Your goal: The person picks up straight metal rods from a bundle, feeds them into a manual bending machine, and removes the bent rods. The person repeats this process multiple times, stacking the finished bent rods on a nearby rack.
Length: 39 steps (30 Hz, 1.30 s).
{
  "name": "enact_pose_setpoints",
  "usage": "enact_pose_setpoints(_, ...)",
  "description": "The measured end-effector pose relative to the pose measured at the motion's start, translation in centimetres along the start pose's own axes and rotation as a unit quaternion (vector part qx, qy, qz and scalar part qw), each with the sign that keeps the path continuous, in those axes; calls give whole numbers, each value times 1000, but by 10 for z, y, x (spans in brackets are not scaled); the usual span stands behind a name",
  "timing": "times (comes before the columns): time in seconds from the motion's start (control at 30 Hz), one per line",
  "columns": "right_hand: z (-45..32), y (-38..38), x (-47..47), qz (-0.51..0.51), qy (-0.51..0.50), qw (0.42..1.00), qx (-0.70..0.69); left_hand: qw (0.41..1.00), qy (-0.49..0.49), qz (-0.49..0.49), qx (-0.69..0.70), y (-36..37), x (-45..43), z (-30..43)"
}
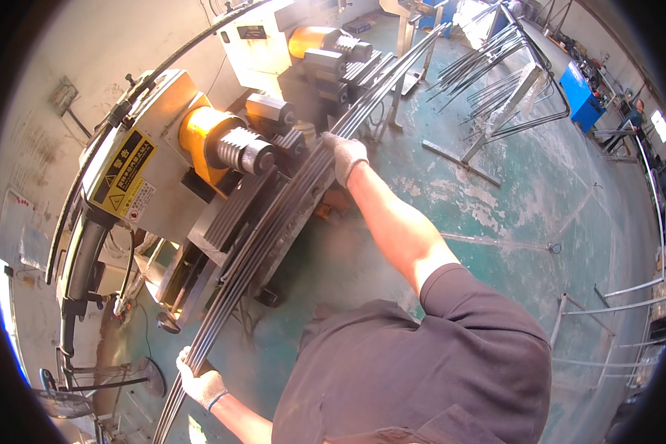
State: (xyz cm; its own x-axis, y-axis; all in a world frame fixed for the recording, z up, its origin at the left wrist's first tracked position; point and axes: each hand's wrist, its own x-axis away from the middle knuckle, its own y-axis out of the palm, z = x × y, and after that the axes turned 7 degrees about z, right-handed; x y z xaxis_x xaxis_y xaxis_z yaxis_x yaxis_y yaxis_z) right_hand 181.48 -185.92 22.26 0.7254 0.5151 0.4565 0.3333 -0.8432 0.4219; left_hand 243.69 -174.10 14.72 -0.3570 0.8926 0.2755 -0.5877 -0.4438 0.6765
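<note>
A bundle of long, thin metal rods [245,266] runs diagonally across the view, along the front of a bending machine [144,183]. My left hand [202,381], in a pale knitted work glove, grips the bundle near its lower end, with the fingers wrapped around the rods. Farther up, my right hand [345,155], gloved the same way, is on the bundle; its fingertips are partly hidden behind the rods. Beside the rods are the machine's grooved metal rollers [247,150] on an orange housing [202,133].
A second machine head [316,44] stands farther up. Bent rods [499,61] hang on a metal rack [502,108] at the upper right. A blue cabinet [581,97] stands beyond it, with a person [635,117] farther right. A pedestal fan [64,402] is at lower left.
</note>
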Motion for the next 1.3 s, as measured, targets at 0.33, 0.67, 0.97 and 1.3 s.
enact_pose_setpoints(0.33,21,64,-97,-95,17,995,20,998,-4,9,-55,41,-52,-26)
enact_pose_setpoints(0.67,4,102,-111,13,11,999,-30,990,30,-4,-139,111,-52,-48)
enact_pose_setpoints(0.97,10,86,-185,-76,31,993,-90,995,-6,32,-94,148,-38,-76)
enact_pose_setpoints(1.3,6,93,-140,-44,51,997,22,995,-82,20,-49,172,-43,-97)
